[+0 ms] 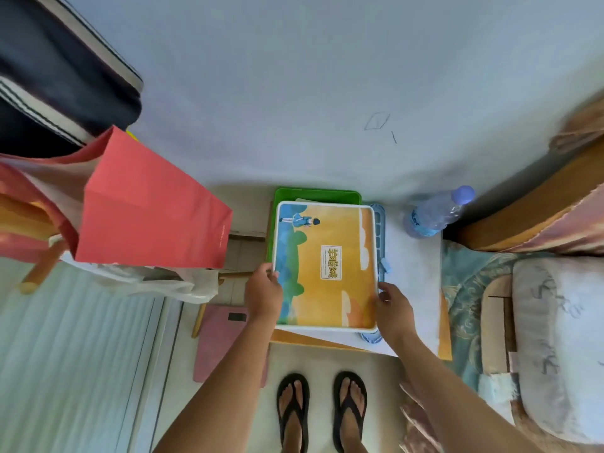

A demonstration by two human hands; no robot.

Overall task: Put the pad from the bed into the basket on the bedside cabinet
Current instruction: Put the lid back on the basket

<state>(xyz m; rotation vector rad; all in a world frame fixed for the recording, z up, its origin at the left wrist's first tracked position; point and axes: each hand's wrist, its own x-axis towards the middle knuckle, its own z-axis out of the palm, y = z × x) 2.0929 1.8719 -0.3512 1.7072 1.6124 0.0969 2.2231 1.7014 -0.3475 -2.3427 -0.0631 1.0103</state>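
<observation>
The pad [327, 266] is a flat rectangle with a white border and an orange, blue and green picture. It lies over the basket, covering most of it. My left hand [263, 291] grips its near left edge and my right hand [392, 307] grips its near right edge. A blue slatted basket [379, 237] shows along the pad's right side, and a green tray rim [318, 192] shows at the far side. Both rest on the bedside cabinet [415, 279], which has a white cover.
A clear water bottle [438, 212] with a purple cap lies on the cabinet at the far right. The bed [539, 322] with patterned bedding is to the right. A red paper bag [147, 204] hangs at the left, a pink scale [222, 341] lies on the floor.
</observation>
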